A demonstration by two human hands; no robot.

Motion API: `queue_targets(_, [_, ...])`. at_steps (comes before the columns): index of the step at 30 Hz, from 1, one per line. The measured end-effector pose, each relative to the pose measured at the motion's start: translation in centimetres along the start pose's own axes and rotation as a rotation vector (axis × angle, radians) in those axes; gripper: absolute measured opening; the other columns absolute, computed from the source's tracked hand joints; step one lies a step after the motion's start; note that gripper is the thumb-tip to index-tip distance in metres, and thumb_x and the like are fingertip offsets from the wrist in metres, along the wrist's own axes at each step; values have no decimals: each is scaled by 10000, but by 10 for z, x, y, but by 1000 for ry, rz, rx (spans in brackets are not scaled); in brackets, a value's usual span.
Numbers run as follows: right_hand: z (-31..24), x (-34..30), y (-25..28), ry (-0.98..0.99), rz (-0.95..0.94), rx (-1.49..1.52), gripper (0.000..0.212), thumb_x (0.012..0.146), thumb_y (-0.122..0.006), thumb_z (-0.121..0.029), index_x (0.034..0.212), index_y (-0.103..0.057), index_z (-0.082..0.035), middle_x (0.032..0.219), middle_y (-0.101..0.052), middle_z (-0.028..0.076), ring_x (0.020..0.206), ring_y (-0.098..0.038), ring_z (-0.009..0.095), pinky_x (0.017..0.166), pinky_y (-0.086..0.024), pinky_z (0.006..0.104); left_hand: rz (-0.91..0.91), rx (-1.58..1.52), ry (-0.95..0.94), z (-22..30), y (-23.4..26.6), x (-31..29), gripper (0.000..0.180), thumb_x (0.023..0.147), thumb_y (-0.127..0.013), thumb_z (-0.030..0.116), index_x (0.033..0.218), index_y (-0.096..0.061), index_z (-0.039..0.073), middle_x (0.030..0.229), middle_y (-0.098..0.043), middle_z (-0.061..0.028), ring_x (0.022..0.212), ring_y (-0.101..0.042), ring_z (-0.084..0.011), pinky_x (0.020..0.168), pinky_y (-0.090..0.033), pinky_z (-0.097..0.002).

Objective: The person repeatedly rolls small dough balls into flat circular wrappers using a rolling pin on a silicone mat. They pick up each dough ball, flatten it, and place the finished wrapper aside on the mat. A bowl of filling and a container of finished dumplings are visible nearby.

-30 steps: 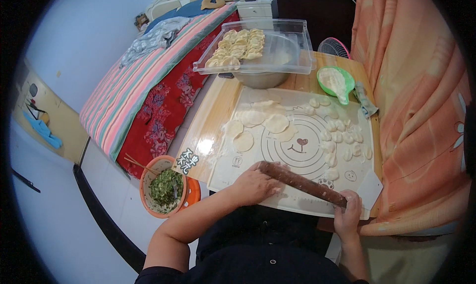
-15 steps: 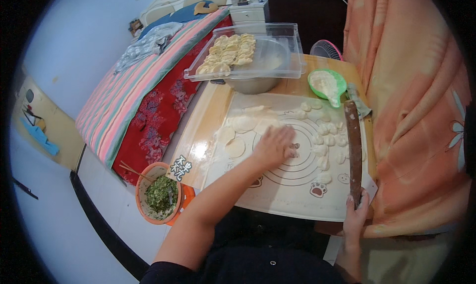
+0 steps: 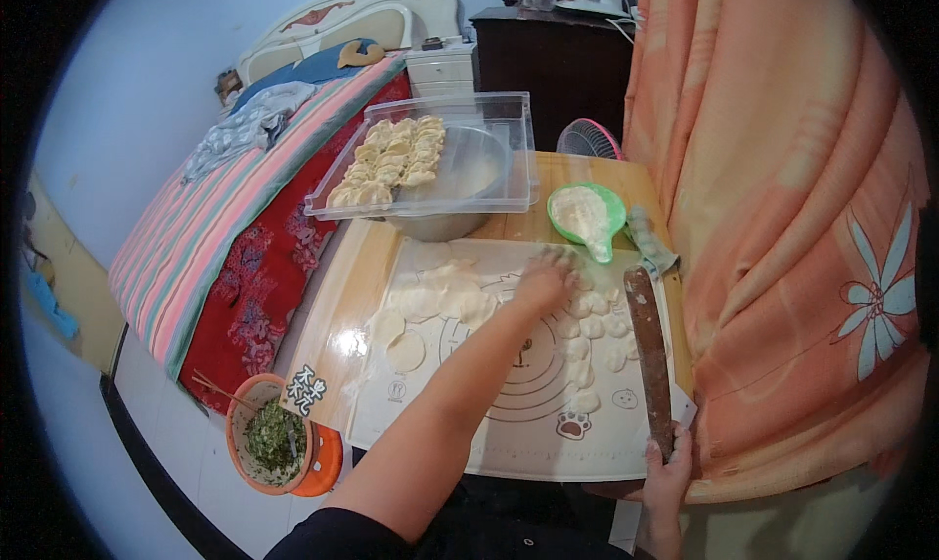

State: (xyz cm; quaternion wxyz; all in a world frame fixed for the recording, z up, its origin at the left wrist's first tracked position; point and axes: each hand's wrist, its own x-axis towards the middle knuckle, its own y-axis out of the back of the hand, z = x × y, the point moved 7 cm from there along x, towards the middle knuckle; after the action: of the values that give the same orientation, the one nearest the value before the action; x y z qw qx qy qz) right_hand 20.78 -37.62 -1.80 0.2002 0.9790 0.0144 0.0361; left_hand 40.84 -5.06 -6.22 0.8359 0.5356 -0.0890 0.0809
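Observation:
My left hand point(image 3: 550, 278) reaches across to the far part of the white printed mat point(image 3: 430, 448). Its blurred fingers are by the small dough pieces point(image 3: 580, 350), and whether they hold one cannot be made out. At the near right edge, my right hand point(image 3: 668, 470) is closed round the lower end of a brown wooden rolling pin point(image 3: 648, 359), which points away from me over the mat's right side. Thin round dough wrappers point(image 3: 406, 351) lie on the mat's left, some overlapping. A green scoop-shaped bowl point(image 3: 616, 211) of flour stands just beyond my left hand.
A clear plastic tray point(image 3: 479, 208) with rows of dumplings point(image 3: 391, 161) rests on a metal basin point(image 3: 440, 229) at the table's far side. Lower left, an orange bowl point(image 3: 233, 438) holds chopped green filling and chopsticks. An orange curtain point(image 3: 782, 267) hangs along the right; a bed point(image 3: 196, 237) stands left.
My left hand has moved from the middle of the mat to its far side, by the dough pieces. My right hand still holds the rolling pin. The whole view has shifted.

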Motion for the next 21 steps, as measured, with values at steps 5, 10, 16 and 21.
queue_targets(5, [-3, 2, -8, -71, -34, 54, 328, 908, -591, -41, 1218, -510, 31, 1064, -536, 82, 973, -520, 172, 907, -433, 318, 193, -238, -23, 56, -25, -42, 474, 955, -558, 290, 1364, -517, 52, 1429, -458, -279, 1318, -444, -433, 1117, -341, -472])
queue_targets(10, [-1, -2, -5, -28, -20, 84, 329, 917, -605, -45, 1226, -516, 22, 1068, -541, 70, 971, -523, 163, 900, -440, 312, -20, -317, -162, 87, -13, -101, 495, 950, -562, 272, 1407, -480, 97, 1496, -395, -237, 1368, -394, -409, 1128, -325, -486])
queue_targets(16, [-5, -16, -7, -4, -50, 171, 336, 915, -619, -45, 1228, -522, 26, 1077, -568, 80, 1012, -540, 172, 925, -442, 322, -172, 145, -332, 74, 47, -204, 500, 968, -531, 294, 1437, -460, 135, 1542, -385, -105, 1434, -337, -307, 1157, -282, -508])
queue_targets(21, [-23, -27, -21, 36, -142, 90, 334, 910, -626, -48, 1220, -528, 29, 1064, -591, 102, 1008, -560, 188, 921, -449, 329, -177, 345, -236, 58, 94, -261, 537, 957, -545, 326, 1446, -452, 125, 1537, -400, -94, 1430, -355, -269, 1169, -270, -498])
